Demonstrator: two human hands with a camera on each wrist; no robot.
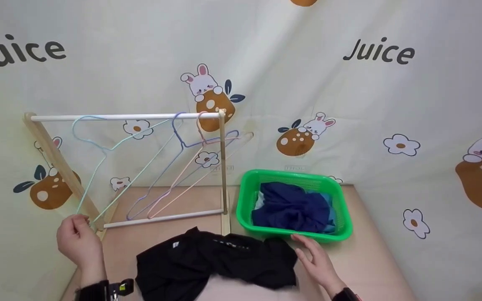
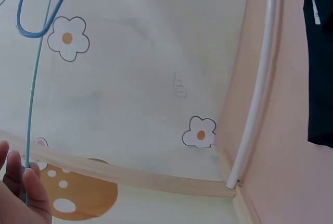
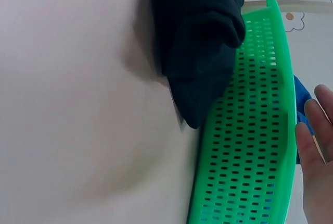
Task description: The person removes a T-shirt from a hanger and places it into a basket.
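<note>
My left hand (image 1: 80,240) grips a light teal wire hanger (image 1: 107,149) by its lower corner, and the hanger slants up to the rack's top rail. In the left wrist view the fingers curl round the thin teal wire (image 2: 32,99). A black garment (image 1: 224,255) lies spread in front of the rack, with a small white label on it. My right hand (image 1: 318,263) has its fingers extended beside the garment's right end, fingertips at the front rim of a green basket (image 1: 345,234). Dark blue clothes (image 1: 293,209) lie bunched inside the basket.
A wooden rack (image 1: 48,144) with white rails stands at the back left. A blue hanger (image 1: 182,144) and a pink hanger (image 1: 202,142) hang near its right end. A printed cloth (image 1: 299,83) covers the walls behind and beside the table (image 1: 375,267).
</note>
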